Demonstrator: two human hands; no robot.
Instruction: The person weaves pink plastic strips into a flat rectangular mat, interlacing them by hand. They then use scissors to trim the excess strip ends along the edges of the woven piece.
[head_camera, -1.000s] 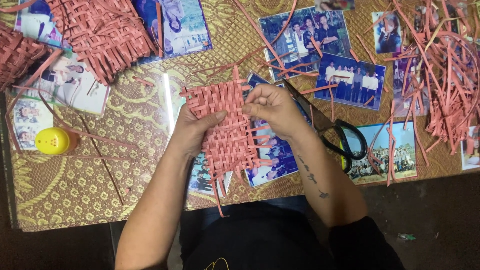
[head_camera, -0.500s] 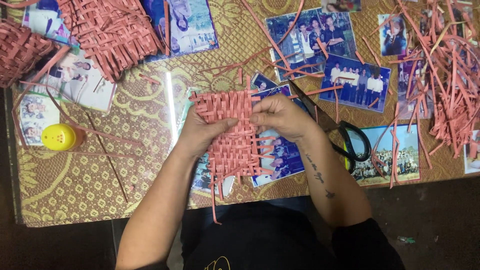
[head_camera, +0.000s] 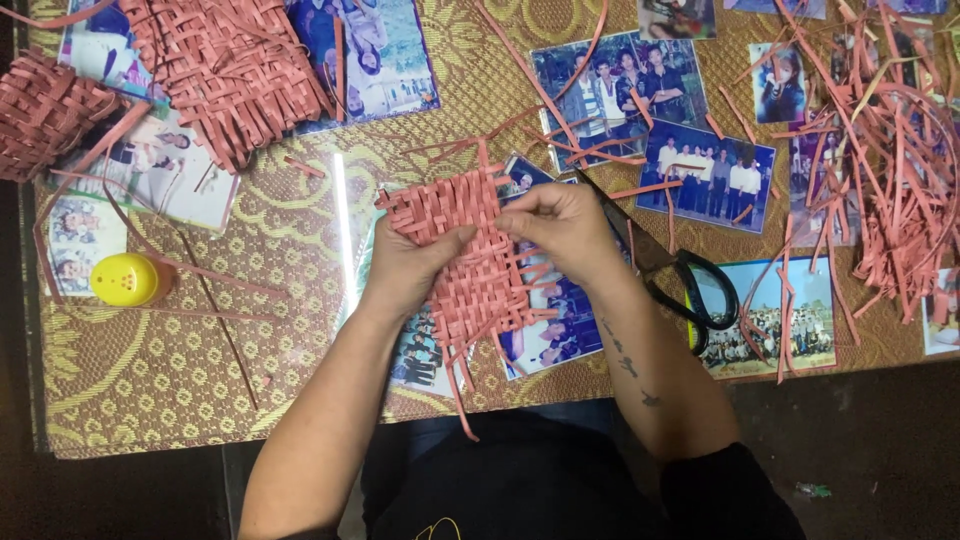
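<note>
A flat mat woven from pink-red paper strips (head_camera: 470, 262) lies on the table in front of me, loose strip ends sticking out on every side. My left hand (head_camera: 408, 262) presses down on its left half, fingers curled over the weave. My right hand (head_camera: 562, 232) pinches a strip at the mat's right edge between thumb and fingers. The two hands almost touch over the middle of the mat.
Black-handled scissors (head_camera: 690, 285) lie just right of my right hand. A heap of loose pink strips (head_camera: 900, 180) fills the right side. Two woven pieces (head_camera: 235, 65) (head_camera: 45, 110) sit top left, a yellow cap (head_camera: 128, 279) at left. Photographs (head_camera: 705, 175) lie under the glass tabletop.
Both hands stay on the mat. The view has drifted slightly, and my right fingers have shifted a little along the mat's right edge.
</note>
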